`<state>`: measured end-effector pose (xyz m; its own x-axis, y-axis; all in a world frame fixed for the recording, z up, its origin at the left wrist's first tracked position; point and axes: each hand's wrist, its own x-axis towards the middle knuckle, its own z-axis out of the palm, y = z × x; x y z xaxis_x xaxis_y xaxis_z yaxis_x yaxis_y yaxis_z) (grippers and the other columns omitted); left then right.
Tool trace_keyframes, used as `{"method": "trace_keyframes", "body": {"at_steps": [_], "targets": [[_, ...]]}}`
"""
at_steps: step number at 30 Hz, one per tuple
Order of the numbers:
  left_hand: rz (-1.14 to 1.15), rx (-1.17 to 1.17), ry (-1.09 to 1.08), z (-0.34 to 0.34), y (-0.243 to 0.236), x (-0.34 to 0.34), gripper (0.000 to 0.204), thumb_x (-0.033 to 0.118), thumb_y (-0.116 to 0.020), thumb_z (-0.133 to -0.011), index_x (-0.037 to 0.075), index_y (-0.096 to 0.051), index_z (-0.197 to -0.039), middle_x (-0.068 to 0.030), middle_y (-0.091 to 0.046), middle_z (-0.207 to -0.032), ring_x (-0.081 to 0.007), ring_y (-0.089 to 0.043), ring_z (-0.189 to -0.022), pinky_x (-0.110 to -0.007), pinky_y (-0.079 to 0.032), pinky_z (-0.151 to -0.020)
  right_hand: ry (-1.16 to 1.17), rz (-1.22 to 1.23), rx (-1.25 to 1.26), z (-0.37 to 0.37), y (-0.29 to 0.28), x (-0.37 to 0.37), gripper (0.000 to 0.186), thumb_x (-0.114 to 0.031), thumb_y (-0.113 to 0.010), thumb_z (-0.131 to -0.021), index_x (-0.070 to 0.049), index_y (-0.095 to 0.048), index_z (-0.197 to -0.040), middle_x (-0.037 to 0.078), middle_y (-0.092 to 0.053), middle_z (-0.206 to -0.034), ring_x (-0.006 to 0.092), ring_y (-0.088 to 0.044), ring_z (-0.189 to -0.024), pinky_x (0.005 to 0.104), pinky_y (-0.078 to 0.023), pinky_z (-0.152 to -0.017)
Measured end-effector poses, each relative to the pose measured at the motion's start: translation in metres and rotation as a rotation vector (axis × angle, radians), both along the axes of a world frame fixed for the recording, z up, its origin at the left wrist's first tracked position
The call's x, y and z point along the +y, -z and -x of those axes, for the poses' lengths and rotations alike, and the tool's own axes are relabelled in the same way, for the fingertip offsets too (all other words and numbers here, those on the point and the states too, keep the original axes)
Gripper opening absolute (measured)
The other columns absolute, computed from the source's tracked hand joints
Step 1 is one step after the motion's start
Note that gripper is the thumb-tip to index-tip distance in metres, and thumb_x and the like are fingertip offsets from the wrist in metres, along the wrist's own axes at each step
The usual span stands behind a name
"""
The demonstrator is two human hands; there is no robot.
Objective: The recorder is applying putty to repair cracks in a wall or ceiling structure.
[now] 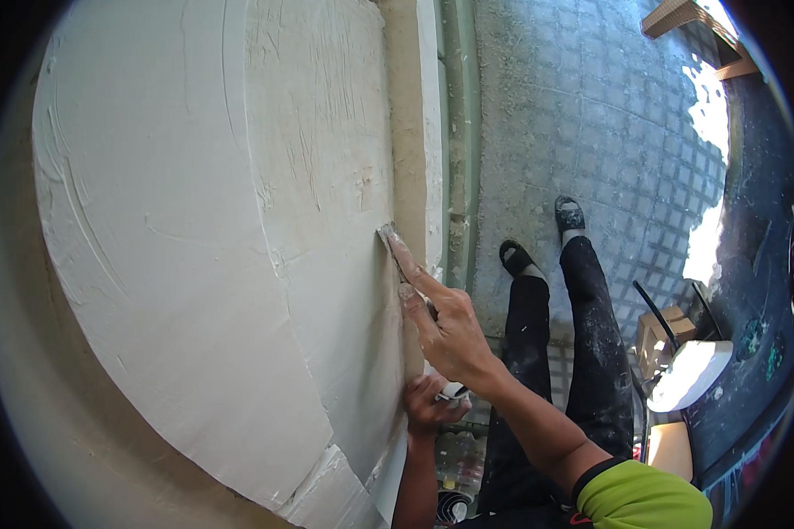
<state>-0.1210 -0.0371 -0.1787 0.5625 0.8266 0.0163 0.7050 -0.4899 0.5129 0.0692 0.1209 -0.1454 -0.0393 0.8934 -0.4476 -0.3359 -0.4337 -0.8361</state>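
Observation:
A broad plastered surface [176, 247] fills the left half, smooth white with a raised edge beside a rougher, scratched strip [318, 115]. My right hand [454, 331] reaches across from the lower right, closed on a putty knife [385, 234]. Its index finger lies stretched along the tool, and the blade's tip touches the plaster near the strip's right border. The handle is mostly hidden in the palm. Below it, my left hand [428, 406] is closed by the surface's right edge, around something with a white part showing. I cannot make out what that is.
A pale green rail [459, 150] runs beside the surface. My legs and dark slippers [570, 214] are on the dusty tiled floor [582, 106]. To the right stand a cardboard box [664, 339] and a white-seated chair [692, 375]; wooden furniture [679, 18] is at upper right.

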Motion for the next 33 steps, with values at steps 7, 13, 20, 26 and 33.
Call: {"method": "trace_keyframes", "body": {"at_steps": [7,13,20,26,33], "targets": [[0.033,-0.035,-0.061,-0.023,-0.01,0.018,0.016,0.025,-0.073,-0.078,0.012,-0.065,-0.083,-0.0041,-0.069,-0.092,-0.0215,-0.07,-0.081,-0.034,-0.05,-0.073,-0.001,0.093,0.078,-0.01,0.007,0.031,0.055,-0.01,-0.048,-0.099,-0.014,-0.036,-0.153,0.028,-0.051,-0.139,0.039,-0.055,-0.126,0.0377,-0.043,-0.105],[-0.007,-0.012,-0.017,-0.014,-0.007,0.012,0.021,0.02,-0.071,-0.076,0.01,-0.066,-0.095,-0.0027,-0.072,-0.102,-0.0187,-0.072,-0.088,-0.032,-0.05,-0.076,0.023,-0.051,-0.021,0.0,0.005,0.014,0.054,-0.012,-0.04,-0.102,-0.012,-0.031,-0.155,0.025,-0.044,-0.148,0.0387,-0.039,-0.14,0.0432,-0.028,-0.117],[-0.045,-0.03,0.017,0.002,-0.001,0.003,0.024,0.022,-0.073,-0.077,0.01,-0.066,-0.096,-0.0028,-0.072,-0.103,-0.0196,-0.072,-0.09,-0.033,-0.051,-0.077,0.047,-0.102,-0.079,0.002,0.006,0.017,0.055,-0.013,-0.041,-0.101,-0.01,-0.03,-0.155,0.025,-0.044,-0.149,0.0398,-0.043,-0.138,0.0432,-0.03,-0.116],[0.094,-0.048,-0.089,-0.028,-0.013,0.022,0.024,0.029,-0.073,-0.08,0.012,-0.066,-0.095,-0.0044,-0.069,-0.091,-0.0234,-0.07,-0.08,-0.036,-0.051,-0.075,0.088,-0.088,-0.052,-0.012,0.006,0.035,0.056,-0.008,-0.045,-0.1,-0.01,-0.032,-0.154,0.026,-0.049,-0.142,0.0385,-0.05,-0.131,0.0393,-0.037,-0.11],[0.036,-0.023,-0.048,-0.008,-0.004,0.007,0.022,0.032,-0.074,-0.082,0.014,-0.063,-0.086,-0.0051,-0.067,-0.086,-0.0244,-0.068,-0.076,-0.037,-0.051,-0.072,0.086,-0.098,-0.018,0.004,-0.002,0.022,0.058,-0.002,-0.051,-0.097,-0.012,-0.037,-0.152,0.03,-0.065,-0.097,0.0363,-0.068,-0.08,0.0351,-0.051,-0.08]]}}
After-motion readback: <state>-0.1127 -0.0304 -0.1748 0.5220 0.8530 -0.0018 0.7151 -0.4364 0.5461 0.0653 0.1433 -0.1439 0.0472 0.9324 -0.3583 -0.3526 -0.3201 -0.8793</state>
